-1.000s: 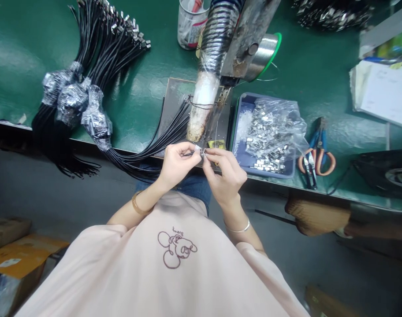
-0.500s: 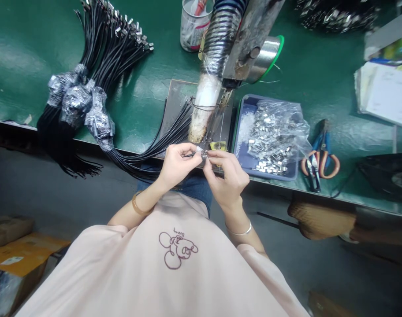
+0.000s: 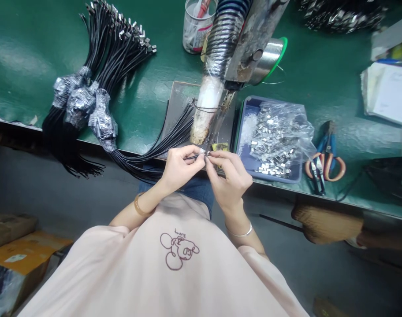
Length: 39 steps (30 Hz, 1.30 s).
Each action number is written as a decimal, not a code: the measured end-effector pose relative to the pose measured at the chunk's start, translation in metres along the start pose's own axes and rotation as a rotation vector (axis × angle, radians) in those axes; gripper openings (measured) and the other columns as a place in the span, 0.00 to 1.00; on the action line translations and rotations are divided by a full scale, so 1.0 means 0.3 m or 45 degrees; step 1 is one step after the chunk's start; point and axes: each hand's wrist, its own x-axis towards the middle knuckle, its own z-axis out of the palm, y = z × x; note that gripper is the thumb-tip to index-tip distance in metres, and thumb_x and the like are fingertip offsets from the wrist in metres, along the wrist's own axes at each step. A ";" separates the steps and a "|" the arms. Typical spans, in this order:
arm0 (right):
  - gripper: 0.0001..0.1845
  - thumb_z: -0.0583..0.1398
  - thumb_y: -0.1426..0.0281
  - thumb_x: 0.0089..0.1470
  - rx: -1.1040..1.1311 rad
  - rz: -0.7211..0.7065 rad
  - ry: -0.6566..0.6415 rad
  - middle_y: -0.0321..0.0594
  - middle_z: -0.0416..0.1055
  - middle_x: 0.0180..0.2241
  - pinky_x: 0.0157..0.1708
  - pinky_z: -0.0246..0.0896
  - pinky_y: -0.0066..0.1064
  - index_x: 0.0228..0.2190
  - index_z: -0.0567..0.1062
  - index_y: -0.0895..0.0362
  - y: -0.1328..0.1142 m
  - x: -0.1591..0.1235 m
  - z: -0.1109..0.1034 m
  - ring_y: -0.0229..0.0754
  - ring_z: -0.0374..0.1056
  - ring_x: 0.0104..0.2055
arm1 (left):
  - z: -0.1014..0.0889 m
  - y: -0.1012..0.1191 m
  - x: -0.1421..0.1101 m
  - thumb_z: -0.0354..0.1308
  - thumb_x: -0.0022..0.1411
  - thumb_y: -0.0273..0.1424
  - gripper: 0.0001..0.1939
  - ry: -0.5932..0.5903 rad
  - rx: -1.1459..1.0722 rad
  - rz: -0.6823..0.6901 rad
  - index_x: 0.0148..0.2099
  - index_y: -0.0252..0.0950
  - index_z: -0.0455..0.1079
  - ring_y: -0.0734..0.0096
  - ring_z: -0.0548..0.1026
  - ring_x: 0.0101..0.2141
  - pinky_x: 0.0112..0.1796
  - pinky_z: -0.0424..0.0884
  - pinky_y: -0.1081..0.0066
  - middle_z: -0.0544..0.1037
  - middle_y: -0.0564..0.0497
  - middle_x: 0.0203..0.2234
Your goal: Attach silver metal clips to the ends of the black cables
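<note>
My left hand [image 3: 183, 166] pinches a thin black cable [image 3: 191, 156] close to its end, at the front edge of the bench. Fingertip to fingertip with it, my right hand [image 3: 230, 176] is closed on a small metal connector [image 3: 206, 153] at the cable's tip; the fingers hide most of it. A bundle of black cables [image 3: 135, 159] runs from the left to a grey board [image 3: 181, 94] just beyond my hands. Right of my right hand sits a blue tray [image 3: 295, 178] with a plastic bag of metal connectors [image 3: 280, 132] and several loose ones.
A white-tipped hose [image 3: 207, 94] and a metal arm reach down over the board, near a solder wire spool [image 3: 267, 61]. Orange-handled pliers [image 3: 328, 149] lie right of the tray. Wrapped cable bundles [image 3: 78, 105] lie left. A cup [image 3: 196, 31] and papers [image 3: 389, 94] are farther back.
The whole view has shifted slightly, so the bench items appear a little farther right and lower. Both hands keep their pinch together, with only small finger movements at the cable end.
</note>
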 end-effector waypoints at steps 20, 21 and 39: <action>0.05 0.60 0.73 0.62 0.252 0.285 -0.156 0.35 0.76 0.31 0.35 0.72 0.29 0.32 0.73 0.54 0.024 -0.007 -0.042 0.37 0.75 0.34 | -0.022 -0.033 -0.047 0.64 0.57 0.33 0.09 -0.120 0.120 0.039 0.36 0.32 0.75 0.80 0.61 0.22 0.26 0.59 0.76 0.69 0.56 0.20; 0.05 0.60 0.73 0.62 0.289 0.319 -0.156 0.36 0.76 0.31 0.35 0.72 0.29 0.32 0.73 0.54 0.026 -0.011 -0.041 0.38 0.75 0.34 | -0.024 -0.031 -0.053 0.64 0.58 0.33 0.08 -0.099 0.147 0.081 0.36 0.32 0.74 0.80 0.63 0.22 0.27 0.60 0.76 0.71 0.56 0.21; 0.03 0.60 0.68 0.63 0.345 0.433 0.206 0.30 0.74 0.25 0.20 0.66 0.24 0.37 0.72 0.54 0.005 -0.047 -0.055 0.34 0.72 0.20 | -0.064 -0.021 -0.037 0.65 0.58 0.48 0.21 -0.404 -0.404 -0.195 0.33 0.32 0.73 0.82 0.59 0.16 0.20 0.54 0.76 0.65 0.58 0.14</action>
